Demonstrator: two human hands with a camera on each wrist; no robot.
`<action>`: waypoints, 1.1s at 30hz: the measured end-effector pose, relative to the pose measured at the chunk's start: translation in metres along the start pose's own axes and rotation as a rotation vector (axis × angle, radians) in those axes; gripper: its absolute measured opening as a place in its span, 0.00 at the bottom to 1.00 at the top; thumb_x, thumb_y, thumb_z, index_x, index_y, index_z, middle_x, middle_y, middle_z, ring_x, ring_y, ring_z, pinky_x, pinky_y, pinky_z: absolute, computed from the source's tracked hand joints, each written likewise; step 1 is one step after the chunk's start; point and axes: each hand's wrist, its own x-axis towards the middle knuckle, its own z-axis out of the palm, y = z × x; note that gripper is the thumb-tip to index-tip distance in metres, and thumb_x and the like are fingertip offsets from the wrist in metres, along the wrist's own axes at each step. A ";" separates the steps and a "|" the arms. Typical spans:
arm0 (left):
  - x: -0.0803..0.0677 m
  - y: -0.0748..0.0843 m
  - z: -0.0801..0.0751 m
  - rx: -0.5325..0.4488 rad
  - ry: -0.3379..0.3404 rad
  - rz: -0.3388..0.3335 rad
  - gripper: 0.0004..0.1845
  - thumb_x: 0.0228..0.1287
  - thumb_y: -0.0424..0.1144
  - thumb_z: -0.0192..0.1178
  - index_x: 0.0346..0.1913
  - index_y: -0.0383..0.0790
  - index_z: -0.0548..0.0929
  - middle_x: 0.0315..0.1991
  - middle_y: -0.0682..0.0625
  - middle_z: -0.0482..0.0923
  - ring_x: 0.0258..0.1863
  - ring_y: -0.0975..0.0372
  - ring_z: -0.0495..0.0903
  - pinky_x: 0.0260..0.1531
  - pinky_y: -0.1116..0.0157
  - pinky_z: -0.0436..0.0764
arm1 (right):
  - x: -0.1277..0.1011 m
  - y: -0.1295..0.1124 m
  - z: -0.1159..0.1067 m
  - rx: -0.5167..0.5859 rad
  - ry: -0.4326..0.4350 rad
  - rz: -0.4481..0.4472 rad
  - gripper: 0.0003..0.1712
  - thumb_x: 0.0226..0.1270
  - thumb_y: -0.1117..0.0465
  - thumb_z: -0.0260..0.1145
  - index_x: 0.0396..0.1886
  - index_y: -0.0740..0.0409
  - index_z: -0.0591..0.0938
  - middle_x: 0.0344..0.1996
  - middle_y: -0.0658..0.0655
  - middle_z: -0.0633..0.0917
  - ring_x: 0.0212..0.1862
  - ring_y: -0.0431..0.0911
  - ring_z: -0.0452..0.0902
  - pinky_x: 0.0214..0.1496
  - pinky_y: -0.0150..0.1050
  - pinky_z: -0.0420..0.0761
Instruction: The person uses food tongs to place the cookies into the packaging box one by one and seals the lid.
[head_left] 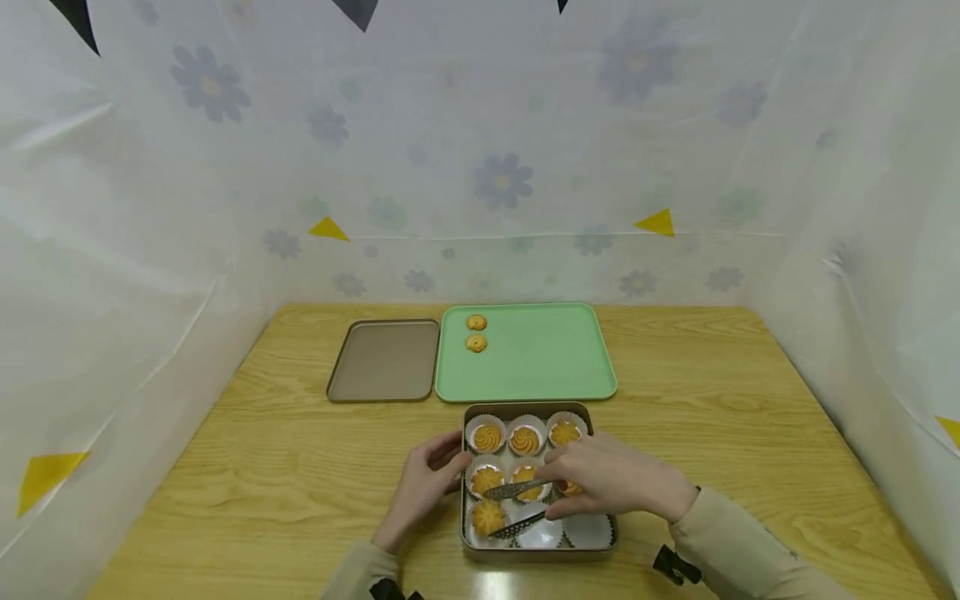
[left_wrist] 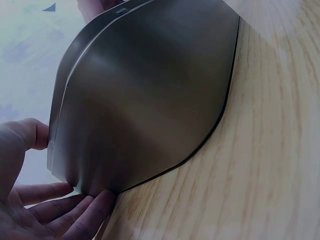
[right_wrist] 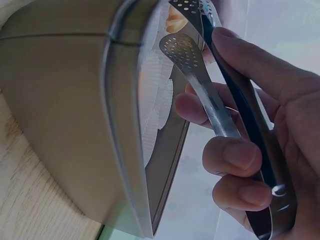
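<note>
A brown metal baking tin (head_left: 540,554) holds rows of piped butter cookies in white paper cups. In the head view my right hand (head_left: 607,479) reaches over the tin and grips metal tongs (right_wrist: 215,107). The perforated tong tips stand apart, one on each side of the front-left cookie (head_left: 489,517). The other two front paper cups (head_left: 538,533) contain no cookie. My left hand (head_left: 423,483) steadies the tin's left wall, its thumb at the rim. In the left wrist view, the fingertips (left_wrist: 107,197) rest against the tin's outside near the tabletop.
Behind the tin lies a green tray (head_left: 555,350) with two cookies (head_left: 476,343) near its left edge. A smaller brown tray (head_left: 386,362) adjoins it on the left. Everything stands on a wooden table (head_left: 697,367), enclosed by white floral sheeting (head_left: 450,150).
</note>
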 end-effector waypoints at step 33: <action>0.003 -0.001 0.000 -0.009 0.005 0.014 0.27 0.69 0.36 0.62 0.67 0.25 0.72 0.64 0.27 0.75 0.62 0.40 0.79 0.48 0.59 0.90 | 0.000 0.000 -0.002 -0.033 0.029 -0.030 0.13 0.66 0.44 0.68 0.40 0.47 0.85 0.28 0.44 0.83 0.24 0.26 0.66 0.21 0.20 0.65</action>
